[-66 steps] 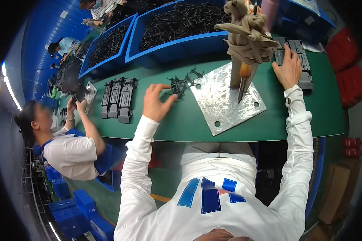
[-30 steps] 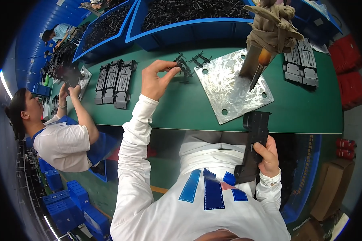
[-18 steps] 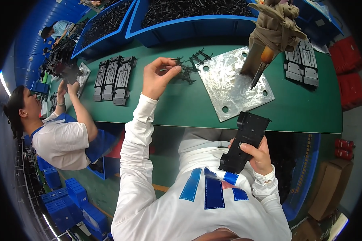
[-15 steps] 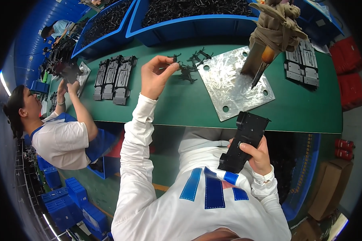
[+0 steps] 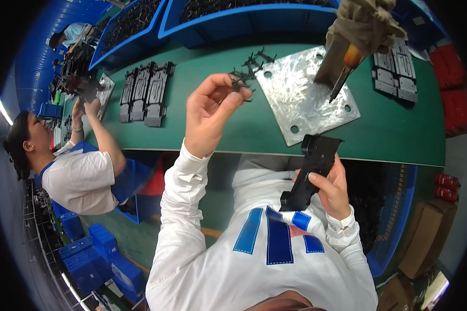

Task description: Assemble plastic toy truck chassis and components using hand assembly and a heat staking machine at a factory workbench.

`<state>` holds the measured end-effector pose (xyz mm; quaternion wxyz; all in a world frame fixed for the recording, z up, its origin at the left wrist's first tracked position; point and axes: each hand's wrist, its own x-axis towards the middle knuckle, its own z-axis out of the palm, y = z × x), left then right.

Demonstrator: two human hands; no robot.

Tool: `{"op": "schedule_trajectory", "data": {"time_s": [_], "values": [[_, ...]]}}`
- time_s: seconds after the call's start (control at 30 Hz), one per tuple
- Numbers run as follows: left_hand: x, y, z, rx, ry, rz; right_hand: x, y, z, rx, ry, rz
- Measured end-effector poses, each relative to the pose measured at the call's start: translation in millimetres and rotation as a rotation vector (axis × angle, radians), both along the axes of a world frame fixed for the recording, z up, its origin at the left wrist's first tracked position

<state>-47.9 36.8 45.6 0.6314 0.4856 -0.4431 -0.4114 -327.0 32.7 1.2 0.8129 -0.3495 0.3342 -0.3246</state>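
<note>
The black housing (image 5: 319,154) slants up and rightward by the green table's edge (image 5: 389,156), right hand (image 5: 335,189) wrapped round its right side; up and leftward, left hand (image 5: 210,111) pinches a small black bracket (image 5: 239,84), thumb against fingertips.

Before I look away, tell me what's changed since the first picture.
The right hand has come back left from the trays at right and now grips a black tray. The left hand, open before, now pinches a small black part. The metal plate and the three trays at left stay put.
</note>
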Motion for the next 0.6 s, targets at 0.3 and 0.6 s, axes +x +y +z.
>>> {"op": "schedule_trajectory", "data": {"time_s": [0.3,0.6], "values": [[-22,24,13,-0.121,0.056,-0.136,7,4,-6,0.027,-0.016,-0.004],[-29,35,14,-0.166,0.035,-0.167,12,6,-1,-0.009,-0.011,-0.036]]}}
